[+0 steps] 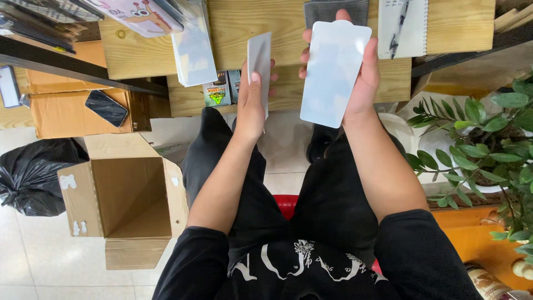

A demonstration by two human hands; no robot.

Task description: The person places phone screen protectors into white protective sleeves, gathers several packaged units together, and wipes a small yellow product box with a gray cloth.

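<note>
Pale wooden desk [239, 33] fills the top of the view, with tiled floor below it and the seated person's dark trousers in the middle. The right hand [363, 83] holds a white, phone-shaped sheet [333, 72] upright by its long edges, thumb on one side and fingers [304, 54] wrapped round the other, so its flat face looks back at the camera. The left hand [251, 103] grips a narrow white strip [259, 58], seen almost edge-on, pinched between thumb and fingers just beside the sheet but not touching it. Both pieces hang in the air over the front edge of the desk, above the person's knees.

On the desk lie a stack of clear sleeves [191, 53], a grey cloth [327, 10] behind the sheet, and a notebook with a pen [402, 25]. An open cardboard box [130, 203] stands on the floor at the left, next to a black rubbish bag [33, 175]; a dark phone [105, 107] rests on a lower shelf, and a leafy potted plant [483, 144] stands at the right.

Handling like this goes best, I judge, with fingertips kept to the rims, since touching the broad face would likely smudge it, and with the two pieces held apart so they do not cling together.
</note>
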